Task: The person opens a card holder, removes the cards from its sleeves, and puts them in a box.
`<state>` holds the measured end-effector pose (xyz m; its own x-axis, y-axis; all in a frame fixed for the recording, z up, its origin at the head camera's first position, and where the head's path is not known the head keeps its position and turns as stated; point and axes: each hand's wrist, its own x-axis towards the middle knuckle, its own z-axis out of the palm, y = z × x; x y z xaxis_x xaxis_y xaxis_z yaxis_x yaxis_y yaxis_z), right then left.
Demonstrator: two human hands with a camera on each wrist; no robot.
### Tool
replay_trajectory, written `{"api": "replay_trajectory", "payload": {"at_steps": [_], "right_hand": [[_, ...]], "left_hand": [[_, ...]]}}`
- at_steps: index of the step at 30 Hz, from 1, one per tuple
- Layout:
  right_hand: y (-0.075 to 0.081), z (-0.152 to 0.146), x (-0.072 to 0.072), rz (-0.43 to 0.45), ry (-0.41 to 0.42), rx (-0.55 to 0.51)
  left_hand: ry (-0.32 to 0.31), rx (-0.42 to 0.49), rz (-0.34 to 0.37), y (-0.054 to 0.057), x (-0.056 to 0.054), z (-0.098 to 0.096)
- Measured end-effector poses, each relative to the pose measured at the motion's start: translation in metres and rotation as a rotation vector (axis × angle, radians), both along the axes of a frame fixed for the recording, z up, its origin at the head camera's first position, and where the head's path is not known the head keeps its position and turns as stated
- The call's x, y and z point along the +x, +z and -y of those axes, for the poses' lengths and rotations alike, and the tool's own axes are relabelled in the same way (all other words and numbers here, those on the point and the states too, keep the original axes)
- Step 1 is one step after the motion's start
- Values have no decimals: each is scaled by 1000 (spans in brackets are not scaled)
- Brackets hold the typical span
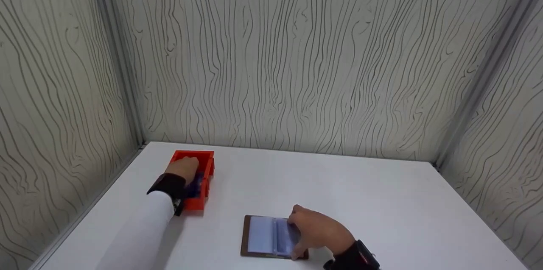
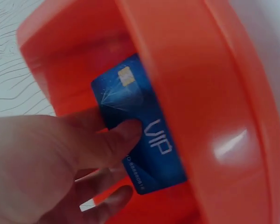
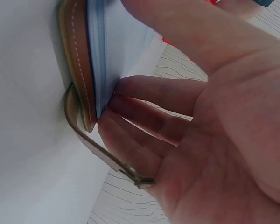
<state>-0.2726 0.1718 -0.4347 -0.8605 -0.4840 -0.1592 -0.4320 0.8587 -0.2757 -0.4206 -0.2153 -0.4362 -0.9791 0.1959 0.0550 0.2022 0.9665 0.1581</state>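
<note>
A red plastic bin (image 1: 207, 179) stands at the left of the table, and my left hand (image 1: 184, 168) reaches down into it. In the left wrist view that hand pinches a blue VIP card (image 2: 151, 123), thumb on its face and a finger behind it. A brown card holder (image 1: 244, 238) lies open on the table, showing clear plastic sleeves (image 1: 261, 236). My right hand (image 1: 320, 231) grips its right side, thumb at the near edge and fingers at the far edge. A narrow strap with a snap (image 3: 100, 151) sticks out from the holder beside those fingers.
The white table (image 1: 322, 181) extends behind and to the right of the card holder. Wood-grain patterned panels (image 1: 271, 58) enclose it at the back and both sides, with grey posts (image 1: 466, 79) at the corners.
</note>
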Motion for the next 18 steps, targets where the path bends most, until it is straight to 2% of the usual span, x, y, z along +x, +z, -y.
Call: {"api": "replay_trajectory", "payload": {"at_steps": [2, 6, 10, 15, 18], "right_hand": [[0, 0, 1, -7, 4, -8], [0, 1, 2, -14, 9, -16], [1, 1, 1, -1, -6, -6], [-1, 2, -1, 5, -4, 1], [-2, 2, -1, 4, 3, 5]], "left_hand": [[-1, -10, -23, 0, 1, 0], [-11, 22, -49, 17, 22, -8], [-5, 81, -83, 23, 31, -10], [55, 145, -63, 29, 37, -15], [94, 192, -122, 38, 50, -22]]}}
